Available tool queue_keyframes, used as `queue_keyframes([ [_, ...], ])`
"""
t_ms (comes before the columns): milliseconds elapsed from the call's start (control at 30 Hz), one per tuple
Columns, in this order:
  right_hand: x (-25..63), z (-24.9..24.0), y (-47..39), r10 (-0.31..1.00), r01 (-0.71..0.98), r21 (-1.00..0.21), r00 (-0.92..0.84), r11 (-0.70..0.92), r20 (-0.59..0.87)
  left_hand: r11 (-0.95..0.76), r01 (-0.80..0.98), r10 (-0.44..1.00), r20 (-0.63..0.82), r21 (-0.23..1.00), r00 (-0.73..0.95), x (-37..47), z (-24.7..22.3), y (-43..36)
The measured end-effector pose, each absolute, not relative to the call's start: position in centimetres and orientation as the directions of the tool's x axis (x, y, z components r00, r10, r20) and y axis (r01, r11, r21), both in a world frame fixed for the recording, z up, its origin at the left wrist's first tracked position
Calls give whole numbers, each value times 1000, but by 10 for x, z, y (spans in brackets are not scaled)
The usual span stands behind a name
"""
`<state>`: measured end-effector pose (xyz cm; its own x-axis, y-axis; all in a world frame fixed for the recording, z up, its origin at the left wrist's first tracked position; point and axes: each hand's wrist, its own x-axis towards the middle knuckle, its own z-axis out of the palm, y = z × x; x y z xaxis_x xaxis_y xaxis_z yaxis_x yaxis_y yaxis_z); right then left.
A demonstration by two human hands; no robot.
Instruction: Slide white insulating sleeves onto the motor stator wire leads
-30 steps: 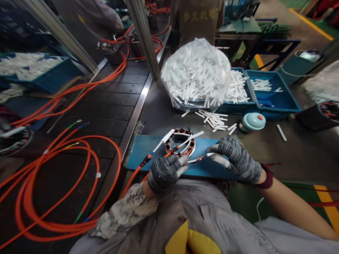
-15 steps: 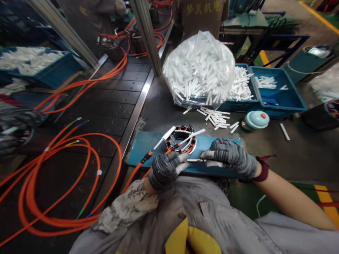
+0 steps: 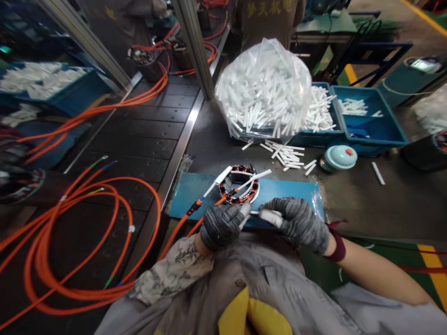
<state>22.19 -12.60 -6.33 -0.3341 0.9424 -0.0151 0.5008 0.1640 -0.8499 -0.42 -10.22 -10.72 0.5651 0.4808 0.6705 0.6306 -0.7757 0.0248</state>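
Note:
A ring-shaped motor stator (image 3: 222,188) with black and orange windings lies on a blue board (image 3: 289,190). White sleeves cover some of its leads; one sleeved lead (image 3: 260,175) crosses the ring. My left hand (image 3: 223,227), in a grey striped glove with pale fingertips, is closed in a pinch at the stator's near edge. To its right, my right hand (image 3: 298,224), gloved alike, is pinched too. A thin wire lead (image 3: 255,212) runs between the two hands, with its ends hidden by the fingers. Orange cable (image 3: 176,234) comes to the stator from the left.
Behind the board, a clear bag (image 3: 265,88) of white sleeves sits by blue bins (image 3: 387,125). Loose sleeves (image 3: 284,155) and a lidded jar (image 3: 338,158) lie nearer. Coiled orange cables (image 3: 35,274) cover the left conveyor (image 3: 146,139). A metal post (image 3: 195,51) stands beyond; other people work behind.
My right hand has come slightly left and down, nearer my left hand, and its fingers have turned inward along the wire. My left hand has shifted slightly right. The stator stays put.

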Motion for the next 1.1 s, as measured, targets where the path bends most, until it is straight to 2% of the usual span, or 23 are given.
queue_keyframes([
  [67, 225, -84, -125, 918, 368, -928, -349, -49, -187, -795, 605, 439, 647, -44, 623, -5, -109, -104],
  [133, 228, -105, -125, 879, 313, -943, -411, -114, -243, -819, 565, 405, 601, -95, 689, -7, -111, -104],
  [267, 239, -118, -127, 871, 310, -949, -450, -57, -199, -858, 506, 389, 537, -84, 748, -10, -111, -100],
  [333, 247, -108, -127, 900, 362, -929, -425, 74, -95, -861, 508, 406, 567, -27, 717, -11, -111, -98],
  [367, 251, -101, -126, 906, 431, -879, -423, 205, 4, -857, 515, 420, 586, 5, 693, -10, -110, -97],
  [400, 254, -95, -126, 888, 513, -778, -442, 363, 123, -852, 522, 435, 599, 33, 672, -10, -110, -96],
  [467, 256, -86, -124, 768, 622, -453, -549, 638, 329, -842, 535, 464, 600, 71, 651, -9, -109, -96],
  [500, 255, -85, -123, 702, 630, -314, -601, 711, 383, -837, 541, 475, 594, 78, 649, -8, -109, -95],
  [533, 253, -86, -123, 666, 626, -248, -625, 739, 406, -833, 547, 480, 595, 80, 644, -8, -108, -95],
  [567, 250, -88, -123, 657, 624, -235, -629, 745, 416, -834, 547, 476, 601, 76, 642, -8, -108, -95],
  [600, 247, -91, -123, 672, 627, -261, -614, 734, 414, -837, 543, 464, 611, 66, 642, -8, -108, -96],
  [733, 236, -101, -127, 817, 628, -524, -468, 575, 336, -828, 559, 429, 681, 35, 594, -6, -109, -98],
  [833, 228, -102, -131, 915, 522, -784, -379, 335, 139, -805, 593, 426, 705, 9, 567, -5, -110, -101],
  [900, 223, -103, -134, 924, 390, -915, -379, 102, -59, -795, 606, 424, 685, -31, 592, -6, -112, -103],
  [967, 222, -106, -137, 887, 285, -955, -415, -86, -204, -800, 595, 421, 635, -77, 648, -8, -115, -104],
  [1033, 224, -109, -138, 853, 256, -955, -455, -150, -256, -817, 566, 411, 577, -112, 706, -10, -117, -105],
  [1067, 228, -109, -139, 853, 278, -955, -469, -104, -229, -825, 553, 404, 562, -118, 722, -11, -118, -105],
  [1100, 231, -109, -138, 867, 339, -941, -471, 9, -162, -825, 552, 404, 557, -121, 726, -11, -119, -105],
])
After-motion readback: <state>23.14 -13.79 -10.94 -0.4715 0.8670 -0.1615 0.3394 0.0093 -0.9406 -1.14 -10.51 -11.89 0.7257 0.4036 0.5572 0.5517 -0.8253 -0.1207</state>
